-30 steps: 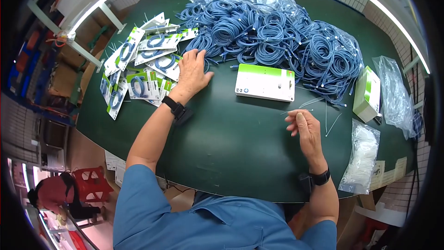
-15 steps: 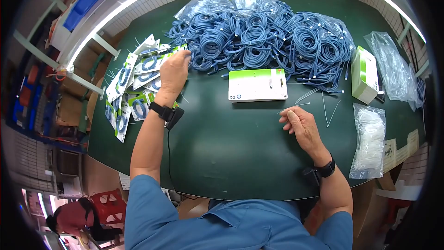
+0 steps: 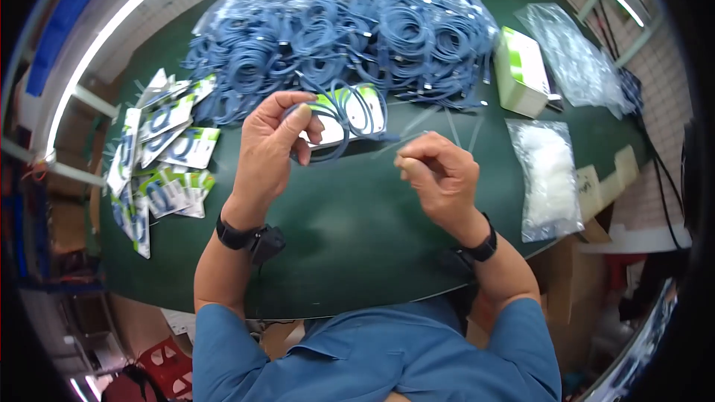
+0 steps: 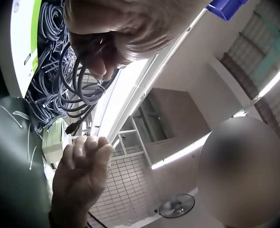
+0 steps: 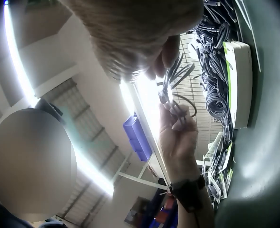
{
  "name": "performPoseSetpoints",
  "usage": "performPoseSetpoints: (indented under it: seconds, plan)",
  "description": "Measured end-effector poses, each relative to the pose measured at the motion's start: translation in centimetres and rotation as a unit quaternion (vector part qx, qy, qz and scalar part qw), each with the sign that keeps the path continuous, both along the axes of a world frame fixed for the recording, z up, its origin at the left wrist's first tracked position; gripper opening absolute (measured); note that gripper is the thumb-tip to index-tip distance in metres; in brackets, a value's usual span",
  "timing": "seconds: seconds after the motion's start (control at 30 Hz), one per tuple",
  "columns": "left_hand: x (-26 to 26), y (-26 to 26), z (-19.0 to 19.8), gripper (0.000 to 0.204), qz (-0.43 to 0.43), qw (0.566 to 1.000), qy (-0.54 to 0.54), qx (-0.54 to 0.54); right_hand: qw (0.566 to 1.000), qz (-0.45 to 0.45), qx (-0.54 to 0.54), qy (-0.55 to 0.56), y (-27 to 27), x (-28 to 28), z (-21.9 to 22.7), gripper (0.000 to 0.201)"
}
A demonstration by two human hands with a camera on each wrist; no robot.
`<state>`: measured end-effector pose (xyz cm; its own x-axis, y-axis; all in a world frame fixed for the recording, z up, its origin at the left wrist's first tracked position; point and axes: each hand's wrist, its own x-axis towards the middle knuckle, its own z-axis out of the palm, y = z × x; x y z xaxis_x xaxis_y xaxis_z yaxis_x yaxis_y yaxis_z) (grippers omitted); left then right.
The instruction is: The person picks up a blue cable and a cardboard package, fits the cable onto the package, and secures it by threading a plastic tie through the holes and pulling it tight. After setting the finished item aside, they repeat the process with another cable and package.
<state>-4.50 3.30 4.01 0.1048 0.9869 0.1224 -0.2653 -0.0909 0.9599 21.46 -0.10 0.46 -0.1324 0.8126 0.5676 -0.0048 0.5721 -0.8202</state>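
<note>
A coiled blue cable hangs from my left hand, whose thumb and fingers pinch one side of its loops. The coil is above the table and overlaps a white and green box in the head view. To the right, my right hand is raised with thumb and forefinger pressed together. It pinches a thin white cable tie, whose pale strip shows by the fingertips; the rest is hidden. In the left wrist view, the coil's dark plug dangles close above the right hand's fingers.
A big heap of coiled blue cables covers the back of the table. Carded cables pile up at left. Loose white cable ties lie near the box. At right are another green box, a bag of ties and an empty bag.
My left hand has come back from the heap's left edge towards the middle with a coiled blue cable. The right hand has stayed pinched. The head view has shifted right.
</note>
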Motion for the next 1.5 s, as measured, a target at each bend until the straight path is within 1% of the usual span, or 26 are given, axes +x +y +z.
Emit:
performPoseSetpoints:
  seconds: [0.03, 0.07, 0.13, 0.17, 0.27, 0.33, 0.4, 0.47, 0.5, 0.57, 0.6, 0.67, 0.7, 0.73, 0.8, 0.83, 0.87, 0.93, 1.0, 1.1, 1.13, 1.2, 1.23, 1.27, 1.33, 1.5]
  plan:
    - [1.5, -0.3, -0.3, 0.019, -0.029, 0.999, 0.026, -0.01, 0.998, -0.041, 0.047, -0.002, 0.1, -0.1, 0.3, 0.003]
    - [2.8, -0.6, -0.6, 0.019, -0.043, 0.999, 0.015, -0.014, 0.998, -0.054, 0.043, -0.013, 0.2, 0.3, 0.9, 0.003]
    - [5.9, -1.0, -1.3, 0.019, -0.088, 0.995, 0.052, -0.008, 0.982, -0.048, -0.074, -0.165, 0.1, 1.7, 2.4, 0.019]
    - [6.5, -1.1, -1.4, 0.019, -0.102, 0.992, 0.077, -0.002, 0.982, -0.053, -0.075, -0.168, 0.2, 1.7, 2.1, 0.019]
    - [7.3, -1.0, -2.5, 0.021, -0.114, 0.991, 0.063, -0.008, 0.969, 0.047, -0.24, -0.021, 0.8, 1.7, 0.6, 0.045]
    - [7.6, -1.0, -2.9, 0.022, -0.116, 0.992, 0.054, -0.014, 0.969, 0.06, -0.237, -0.025, 1.0, 2.1, 0.3, 0.051]
    - [8.0, -1.3, -2.8, 0.026, -0.078, 0.996, 0.033, -0.016, 0.969, 0.094, -0.227, -0.028, 1.3, 2.3, 0.4, 0.064]
    - [8.1, -1.1, -3.1, 0.028, -0.057, 0.998, 0.021, -0.018, 0.964, 0.106, -0.243, 0.003, 1.0, 1.8, 0.8, 0.064]
    - [8.2, -0.7, -3.3, 0.03, -0.004, 0.993, 0.094, 0.065, 0.958, 0.116, -0.258, 0.037, 0.8, 1.5, 1.0, 0.064]
    - [8.4, 0.0, -3.5, 0.035, 0.105, 0.94, 0.235, 0.225, 0.951, 0.125, -0.276, 0.065, 0.8, 1.5, 0.9, 0.064]
    - [8.3, 0.0, -3.5, 0.035, 0.108, 0.941, 0.231, 0.22, 0.946, 0.149, -0.27, 0.095, 0.8, 1.7, 0.7, 0.064]
    - [8.0, -0.2, -3.2, 0.039, 0.056, 0.962, 0.222, 0.147, 0.932, 0.199, -0.259, 0.155, 0.9, 2.0, 0.5, 0.065]
    - [7.8, -0.3, -2.8, 0.041, 0.031, 0.97, 0.216, 0.111, 0.932, 0.202, -0.264, 0.148, 1.0, 1.9, 0.5, 0.065]
    - [7.5, -0.2, -2.7, 0.041, 0.035, 0.971, 0.211, 0.107, 0.934, 0.193, -0.259, 0.151, 1.1, 1.6, 0.4, 0.065]
    - [6.6, 0.0, -2.5, 0.044, -0.095, 0.992, 0.08, -0.019, 0.939, 0.171, -0.25, 0.161, 1.0, 1.2, 0.4, 0.066]
    - [6.5, 0.1, -2.4, 0.046, -0.161, 0.984, 0.013, -0.08, 0.939, 0.171, -0.252, 0.158, 1.1, 1.3, 0.4, 0.066]
    - [6.5, 0.1, -2.2, 0.046, -0.161, 0.983, 0.01, -0.082, 0.93, 0.188, -0.267, 0.169, 1.2, 1.5, 0.4, 0.068]
    - [6.7, 0.1, -1.9, 0.046, -0.138, 0.985, -0.055, -0.092, 0.909, 0.222, -0.295, 0.192, 1.2, 1.8, 0.5, 0.07]
    - [6.8, 0.0, -1.8, 0.047, -0.128, 0.983, -0.089, -0.1, 0.911, 0.224, -0.29, 0.192, 1.1, 1.9, 0.4, 0.067]
    - [6.9, -0.4, -1.8, 0.046, -0.146, 0.973, -0.167, -0.061, 0.913, 0.23, -0.278, 0.193, 0.9, 1.8, 0.1, 0.06]
    - [6.9, -0.6, -1.7, 0.046, -0.148, 0.972, -0.17, -0.062, 0.916, 0.227, -0.275, 0.186, 0.9, 1.8, -0.1, 0.053]
    - [6.8, -1.0, -1.2, 0.044, -0.153, 0.975, -0.156, -0.034, 0.922, 0.221, -0.268, 0.172, 0.8, 2.0, -0.5, 0.039]
    - [6.7, -1.2, -1.0, 0.044, -0.154, 0.976, -0.149, -0.02, 0.922, 0.218, -0.269, 0.171, 0.7, 2.0, -0.4, 0.039]
    - [6.5, -1.3, -0.8, 0.044, -0.156, 0.976, -0.151, -0.021, 0.923, 0.223, -0.267, 0.165, 0.7, 2.0, -0.3, 0.032]
    - [6.2, -1.4, -0.6, 0.041, -0.156, 0.984, -0.083, 0.021, 0.923, 0.235, -0.262, 0.154, 0.8, 1.8, 0.0, 0.018]
    - [6.5, -2.1, 1.0, 0.034, -0.149, 0.982, 0.015, 0.116, 0.925, 0.249, -0.228, 0.173, 1.0, 1.6, -1.0, 0.013]
